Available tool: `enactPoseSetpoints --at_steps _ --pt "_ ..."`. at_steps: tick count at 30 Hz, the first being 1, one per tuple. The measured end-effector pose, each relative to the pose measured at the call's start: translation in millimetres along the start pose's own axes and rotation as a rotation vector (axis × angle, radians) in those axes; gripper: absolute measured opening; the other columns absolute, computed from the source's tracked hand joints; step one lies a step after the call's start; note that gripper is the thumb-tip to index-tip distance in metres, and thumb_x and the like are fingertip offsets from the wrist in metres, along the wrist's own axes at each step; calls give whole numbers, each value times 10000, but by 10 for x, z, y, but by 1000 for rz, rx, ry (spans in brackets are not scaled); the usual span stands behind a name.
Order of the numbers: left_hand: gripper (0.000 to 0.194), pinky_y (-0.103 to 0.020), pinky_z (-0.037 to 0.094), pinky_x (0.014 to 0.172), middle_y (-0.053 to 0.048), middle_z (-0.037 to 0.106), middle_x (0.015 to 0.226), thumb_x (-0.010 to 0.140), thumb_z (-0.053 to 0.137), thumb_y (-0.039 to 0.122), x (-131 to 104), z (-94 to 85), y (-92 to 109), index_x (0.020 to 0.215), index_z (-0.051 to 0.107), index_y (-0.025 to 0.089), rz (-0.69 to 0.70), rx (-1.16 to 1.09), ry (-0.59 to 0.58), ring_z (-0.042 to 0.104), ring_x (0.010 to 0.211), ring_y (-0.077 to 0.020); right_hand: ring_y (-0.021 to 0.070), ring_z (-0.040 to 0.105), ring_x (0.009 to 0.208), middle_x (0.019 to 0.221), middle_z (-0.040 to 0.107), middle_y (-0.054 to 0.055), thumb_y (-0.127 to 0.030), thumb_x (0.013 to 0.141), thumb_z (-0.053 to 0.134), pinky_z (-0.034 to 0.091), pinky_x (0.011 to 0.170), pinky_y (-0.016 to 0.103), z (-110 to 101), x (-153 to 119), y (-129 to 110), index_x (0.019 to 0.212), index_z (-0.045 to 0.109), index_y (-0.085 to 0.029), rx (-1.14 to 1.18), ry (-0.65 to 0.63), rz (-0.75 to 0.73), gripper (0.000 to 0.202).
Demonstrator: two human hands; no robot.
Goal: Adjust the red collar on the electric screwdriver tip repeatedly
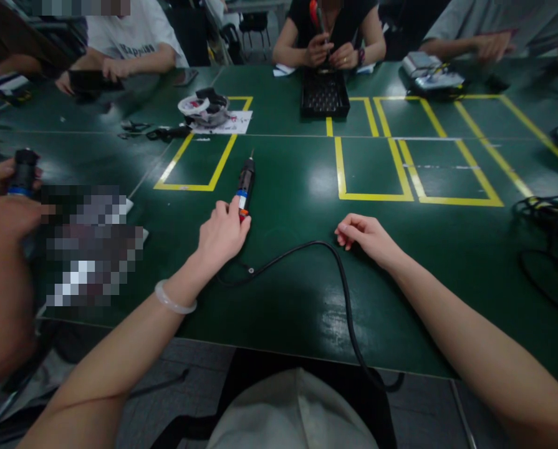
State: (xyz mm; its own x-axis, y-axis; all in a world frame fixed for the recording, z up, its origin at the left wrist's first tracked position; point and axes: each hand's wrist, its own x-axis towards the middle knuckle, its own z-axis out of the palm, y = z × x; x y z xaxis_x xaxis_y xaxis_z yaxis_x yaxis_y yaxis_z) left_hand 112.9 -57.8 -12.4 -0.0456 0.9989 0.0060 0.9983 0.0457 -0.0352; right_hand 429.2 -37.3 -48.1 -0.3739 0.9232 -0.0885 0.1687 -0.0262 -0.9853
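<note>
My left hand (223,232) is wrapped round the rear end of an electric screwdriver (245,182), which lies on the green table (288,299) with its bit pointing away from me. A black cable (341,274) trails from near that hand, curves across the table and drops over the front edge. To the right, my right hand (363,236) rests on the table with its fingers curled in and nothing visible in them. It is close to the bend of the cable but apart from it.
Yellow tape outlines (375,197) mark the table. A black tray (324,103) stands before a person opposite. A round container of parts (204,109) sits on white paper at the back left. At left, a neighbour's hand grips another dark tool (24,171). Tangled cables (547,218) lie at right.
</note>
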Motion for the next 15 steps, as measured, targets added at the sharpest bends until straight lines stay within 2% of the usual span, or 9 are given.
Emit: enactPoseSetpoints --at_steps 4,8,9,11,13,15 --pt "593 -381 527 750 -186 527 1223 1010 351 467 -153 -20 380 1523 310 173 115 -5 -9 616 1011 -311 123 494 555 634 573 2 -467 913 602 379 531 264 46 -22 -10 725 573 -188 -225 55 -136 337" --pt "568 -347 517 729 -163 535 1191 1004 404 429 -217 -7 707 1503 344 165 235 4 32 611 1012 -287 132 467 576 620 525 -12 -378 936 572 346 577 278 130 -63 -37 706 550 -198 -477 9 -276 293" --pt "561 -343 515 728 -158 537 1181 1002 415 424 -223 -4 782 1496 353 166 258 2 38 611 1011 -283 138 481 588 644 541 -9 -348 936 569 357 591 281 150 -71 -43 751 569 -200 -502 -2 -295 237" --pt "546 -337 512 731 -149 538 1166 996 435 422 -228 -1 920 1481 371 179 294 -14 38 615 1008 -275 156 544 654 752 605 6 -279 933 560 405 645 288 184 -80 -54 969 611 -207 -501 -19 -329 95" --pt "530 -333 510 732 -141 538 1159 990 451 423 -229 0 1032 1465 385 196 323 -40 33 619 998 -266 173 592 735 855 637 21 -246 934 549 440 695 295 205 -78 -58 1165 576 -225 -482 -52 -354 233" --pt "530 -338 509 731 -138 534 1161 980 467 410 -231 2 1103 1460 387 201 355 -65 34 618 992 -264 180 605 778 896 639 31 -251 938 548 453 716 299 215 -70 -52 1185 570 -232 -480 -91 -373 249"
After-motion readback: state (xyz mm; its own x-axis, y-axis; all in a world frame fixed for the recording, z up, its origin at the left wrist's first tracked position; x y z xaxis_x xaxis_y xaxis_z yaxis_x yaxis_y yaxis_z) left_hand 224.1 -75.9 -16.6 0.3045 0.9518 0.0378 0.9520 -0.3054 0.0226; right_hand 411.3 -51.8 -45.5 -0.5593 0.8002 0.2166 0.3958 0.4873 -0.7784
